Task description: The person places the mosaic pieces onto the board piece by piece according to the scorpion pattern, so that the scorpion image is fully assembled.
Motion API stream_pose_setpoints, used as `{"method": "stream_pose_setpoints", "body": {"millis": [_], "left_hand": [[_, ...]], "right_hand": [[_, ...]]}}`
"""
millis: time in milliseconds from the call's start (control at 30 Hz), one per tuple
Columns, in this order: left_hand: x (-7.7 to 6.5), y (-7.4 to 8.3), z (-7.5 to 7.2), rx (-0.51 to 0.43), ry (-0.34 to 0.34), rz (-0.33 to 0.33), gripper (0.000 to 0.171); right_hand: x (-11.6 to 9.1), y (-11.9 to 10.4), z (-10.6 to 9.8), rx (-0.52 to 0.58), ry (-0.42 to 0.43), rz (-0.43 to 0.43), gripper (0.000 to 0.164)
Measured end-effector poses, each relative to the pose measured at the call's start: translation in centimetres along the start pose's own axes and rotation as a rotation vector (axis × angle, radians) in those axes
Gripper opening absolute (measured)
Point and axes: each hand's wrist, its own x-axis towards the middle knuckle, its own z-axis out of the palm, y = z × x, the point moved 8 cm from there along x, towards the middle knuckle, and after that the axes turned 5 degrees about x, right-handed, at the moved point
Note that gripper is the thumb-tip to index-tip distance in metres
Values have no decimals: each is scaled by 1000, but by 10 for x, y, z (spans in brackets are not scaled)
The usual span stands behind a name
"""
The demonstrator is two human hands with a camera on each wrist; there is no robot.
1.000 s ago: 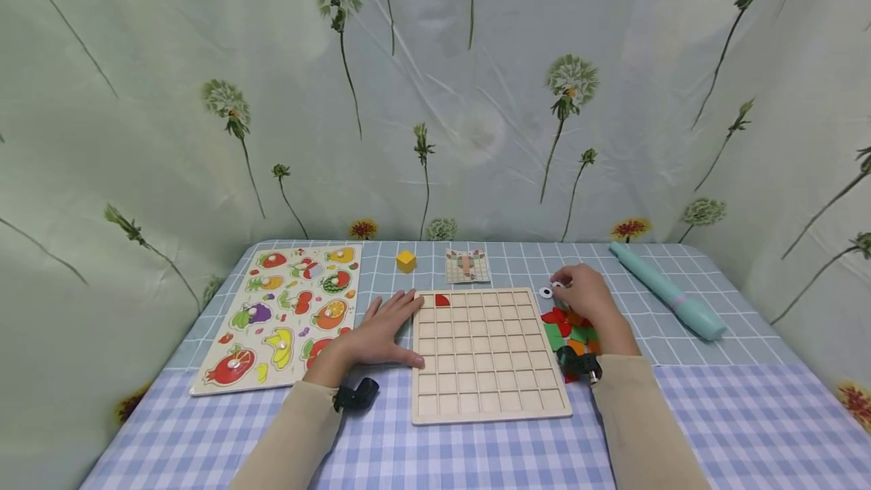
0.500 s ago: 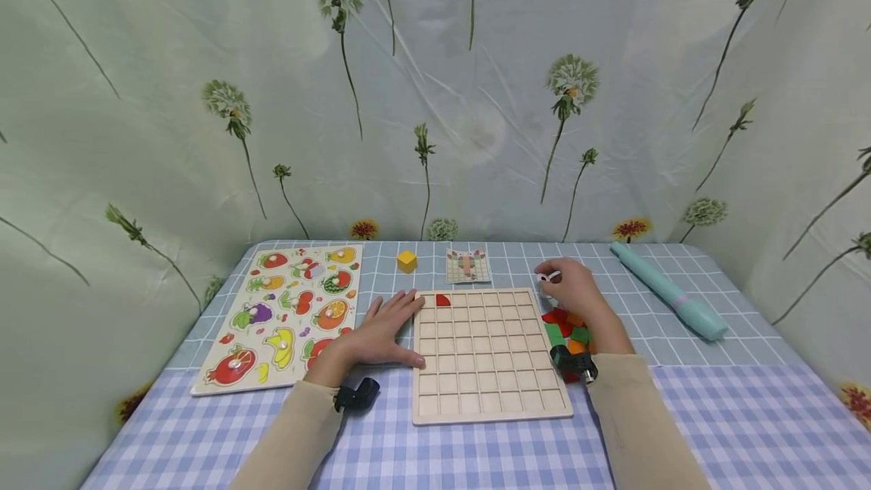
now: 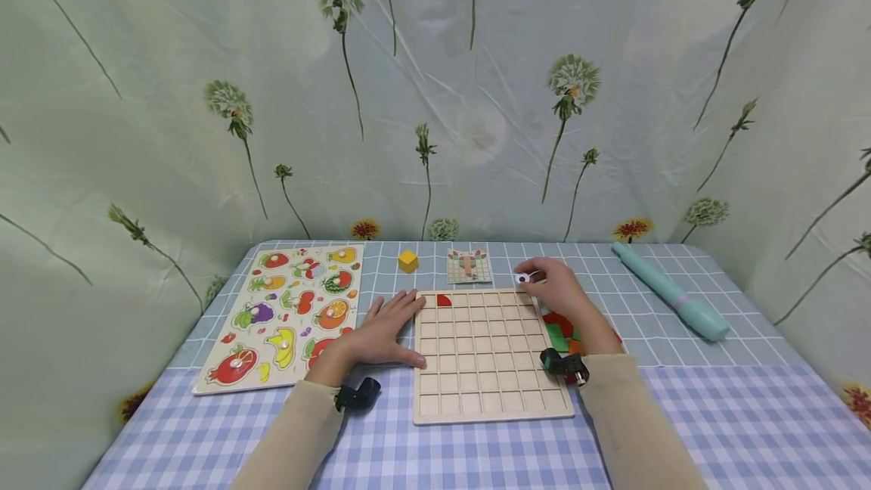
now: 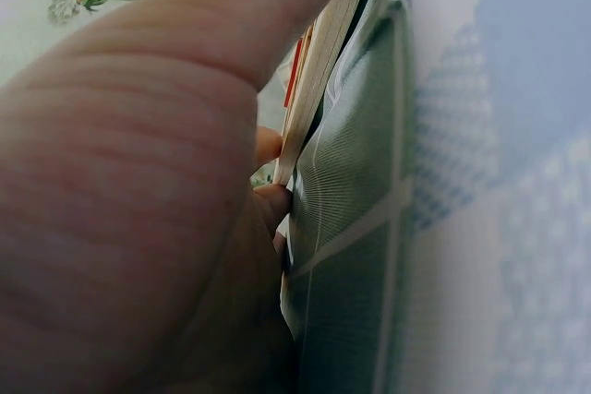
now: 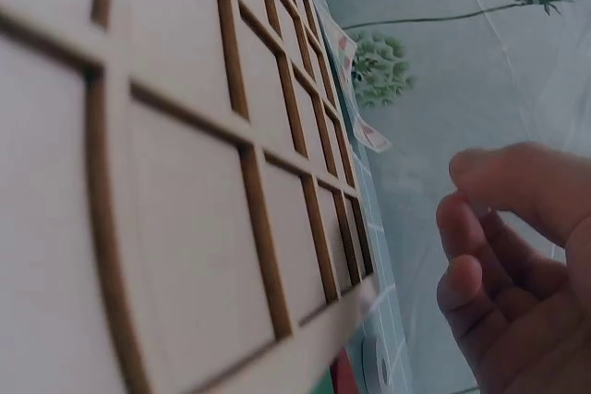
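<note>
A square wooden grid board (image 3: 493,354) lies in the middle of the table in the head view. A red quarter-circle tile (image 3: 444,300) sits in its top row, second cell from the left. My left hand (image 3: 381,335) rests at the board's left edge, fingers spread, fingertips and thumb touching the frame. My right hand (image 3: 554,287) pinches a white round eye tile (image 3: 522,278) with a dark dot, just beyond the board's top right corner. In the right wrist view another round white piece (image 5: 374,364) lies beside the board, and the pinched tile is mostly hidden by the fingertips.
Red, green and orange tiles (image 3: 558,335) lie in a pile right of the board, partly under my right forearm. A picture card (image 3: 469,267) and yellow cube (image 3: 407,262) stand behind. A fruit puzzle (image 3: 292,301) lies left, a teal tube-shaped object (image 3: 670,293) right.
My right hand has picked up an eye tile from above the tile pile and carried it left to the board's top right corner. The left hand has stayed in place.
</note>
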Motion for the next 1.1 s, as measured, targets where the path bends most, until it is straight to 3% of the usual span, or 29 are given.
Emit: {"method": "stream_pose_setpoints", "body": {"millis": [500, 967, 1100], "left_hand": [[0, 2, -2, 0, 2, 7, 109], [0, 4, -1, 4, -2, -6, 111], [1, 3, -2, 9, -3, -18, 112]], "right_hand": [[2, -23, 28, 54, -89, -84, 25], [8, -39, 57, 139, -158, 21, 20], [14, -43, 66, 97, -191, 22, 20]]}}
